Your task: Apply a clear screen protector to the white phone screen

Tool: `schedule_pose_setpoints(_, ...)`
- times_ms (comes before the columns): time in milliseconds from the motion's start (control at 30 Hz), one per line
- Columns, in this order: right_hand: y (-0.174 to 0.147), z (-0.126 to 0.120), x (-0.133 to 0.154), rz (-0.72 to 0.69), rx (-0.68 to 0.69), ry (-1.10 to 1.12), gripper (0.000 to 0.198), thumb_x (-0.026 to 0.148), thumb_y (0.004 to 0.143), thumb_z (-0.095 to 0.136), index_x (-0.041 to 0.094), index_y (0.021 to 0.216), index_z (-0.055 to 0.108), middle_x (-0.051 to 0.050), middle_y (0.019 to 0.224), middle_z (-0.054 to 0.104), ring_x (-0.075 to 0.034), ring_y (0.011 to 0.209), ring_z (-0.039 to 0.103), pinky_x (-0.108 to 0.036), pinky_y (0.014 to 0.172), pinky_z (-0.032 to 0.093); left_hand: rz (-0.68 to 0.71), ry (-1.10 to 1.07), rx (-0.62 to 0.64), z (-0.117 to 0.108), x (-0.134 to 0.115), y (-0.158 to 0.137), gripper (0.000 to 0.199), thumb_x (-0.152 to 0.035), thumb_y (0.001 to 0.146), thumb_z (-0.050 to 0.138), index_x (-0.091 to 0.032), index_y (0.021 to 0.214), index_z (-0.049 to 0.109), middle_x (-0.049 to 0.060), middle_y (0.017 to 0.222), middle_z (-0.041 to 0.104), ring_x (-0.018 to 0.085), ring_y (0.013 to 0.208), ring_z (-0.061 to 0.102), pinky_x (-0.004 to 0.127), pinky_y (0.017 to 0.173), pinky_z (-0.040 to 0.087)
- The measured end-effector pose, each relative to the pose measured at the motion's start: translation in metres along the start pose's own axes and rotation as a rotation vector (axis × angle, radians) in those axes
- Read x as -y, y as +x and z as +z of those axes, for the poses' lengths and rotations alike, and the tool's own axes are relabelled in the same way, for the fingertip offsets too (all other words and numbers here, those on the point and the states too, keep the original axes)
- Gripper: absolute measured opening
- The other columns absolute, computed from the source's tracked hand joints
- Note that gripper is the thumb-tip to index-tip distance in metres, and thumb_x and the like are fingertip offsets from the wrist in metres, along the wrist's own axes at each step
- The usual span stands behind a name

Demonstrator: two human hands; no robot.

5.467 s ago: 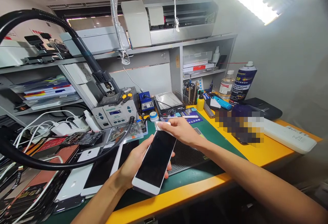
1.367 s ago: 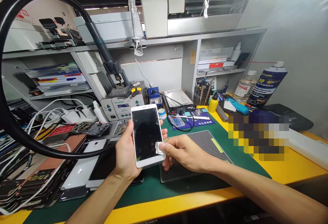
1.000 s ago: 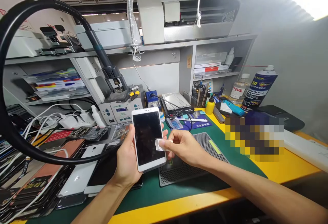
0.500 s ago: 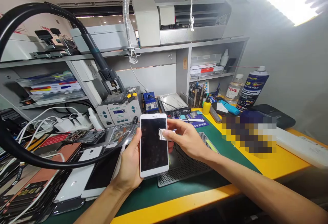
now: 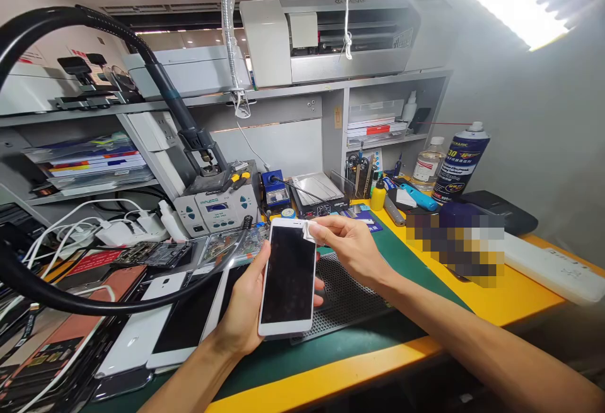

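Note:
A white smartphone (image 5: 287, 277) with a dark screen is held upright above the bench, tilted slightly to the right. My left hand (image 5: 243, 302) wraps round it from behind, thumb along the left edge and fingertips showing past the right edge. Between the thumb and fingers of my right hand (image 5: 352, 246) is a small white wipe (image 5: 308, 231), pressed on the phone's upper right corner. Behind and below the phone lies a grey perforated mat (image 5: 352, 299) on the green work mat (image 5: 416, 274).
A black hose (image 5: 94, 304) loops across the left side, over several phones (image 5: 137, 325) and cables. At the back stand a soldering station (image 5: 222, 205) and a flat heating plate (image 5: 314, 189). A spray can (image 5: 460, 164) and a clear bottle (image 5: 428, 164) stand at the right.
My right hand has moved the wipe from the upper right part of the screen up to the top right corner. The phone has shifted slightly right and tilted.

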State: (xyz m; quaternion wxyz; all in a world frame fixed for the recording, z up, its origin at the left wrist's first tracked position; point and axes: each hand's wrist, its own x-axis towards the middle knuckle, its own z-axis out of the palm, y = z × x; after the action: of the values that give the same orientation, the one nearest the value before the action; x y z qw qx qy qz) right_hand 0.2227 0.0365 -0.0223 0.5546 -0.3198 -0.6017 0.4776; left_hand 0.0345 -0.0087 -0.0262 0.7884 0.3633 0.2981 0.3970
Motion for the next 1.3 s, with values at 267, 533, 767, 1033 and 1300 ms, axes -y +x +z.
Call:
schedule_pose_setpoints(267, 0.002, -0.001, 0.002, -0.010, -0.026, -0.052, 0.034, 0.045, 0.086, 0.068, 0.016, 0.070, 0.070, 0.000, 0.066, 0.063, -0.013, 0.064, 0.055, -0.027, 0.064, 0.044, -0.035, 0.017, 0.027, 0.004, -0.003, -0.004, 0.076, -0.064, 0.097, 0.031, -0.002, 0.125, 0.064, 0.022, 0.092, 0.073, 0.030, 0.078, 0.071, 0.037, 0.074, 0.054)
schedule_pose_setpoints(533, 0.004, -0.005, -0.003, 0.046, -0.028, -0.086, 0.038, 0.050, 0.083, 0.071, 0.017, 0.065, 0.064, 0.000, 0.063, 0.062, -0.014, 0.062, 0.055, -0.027, 0.062, 0.043, -0.073, 0.028, 0.034, 0.004, -0.004, -0.004, 0.076, -0.066, 0.097, 0.031, -0.003, 0.122, 0.066, 0.020, 0.089, 0.072, 0.028, 0.075, 0.070, 0.035, 0.072, 0.053)
schedule_pose_setpoints(767, 0.005, -0.002, -0.005, 0.149, -0.036, -0.059, 0.043, 0.053, 0.077, 0.076, 0.019, 0.065, 0.052, 0.003, 0.055, 0.056, -0.012, 0.053, 0.052, -0.024, 0.053, 0.038, -0.156, 0.075, -0.008, 0.006, -0.002, -0.006, 0.074, -0.066, 0.096, 0.035, -0.005, 0.122, 0.066, 0.019, 0.089, 0.071, 0.026, 0.073, 0.070, 0.033, 0.068, 0.054)
schedule_pose_setpoints(1033, 0.002, -0.001, -0.010, 0.200, -0.025, -0.393, 0.062, 0.072, 0.075, 0.065, 0.020, 0.056, 0.036, 0.007, 0.053, 0.033, -0.008, 0.051, 0.030, -0.025, 0.048, 0.021, -0.333, 0.162, -0.032, 0.005, 0.003, -0.004, 0.068, -0.064, 0.093, 0.048, -0.003, 0.115, 0.069, 0.021, 0.091, 0.072, 0.028, 0.075, 0.071, 0.032, 0.070, 0.055)
schedule_pose_setpoints(1300, 0.000, 0.002, -0.010, 0.135, 0.069, -0.486, 0.054, 0.059, 0.087, 0.057, 0.019, 0.054, 0.043, 0.006, 0.055, 0.032, -0.009, 0.054, 0.030, -0.025, 0.049, 0.022, -0.447, 0.232, -0.086, 0.001, 0.006, 0.001, 0.064, -0.061, 0.089, 0.057, -0.001, 0.104, 0.073, 0.023, 0.084, 0.073, 0.029, 0.066, 0.072, 0.033, 0.065, 0.056)
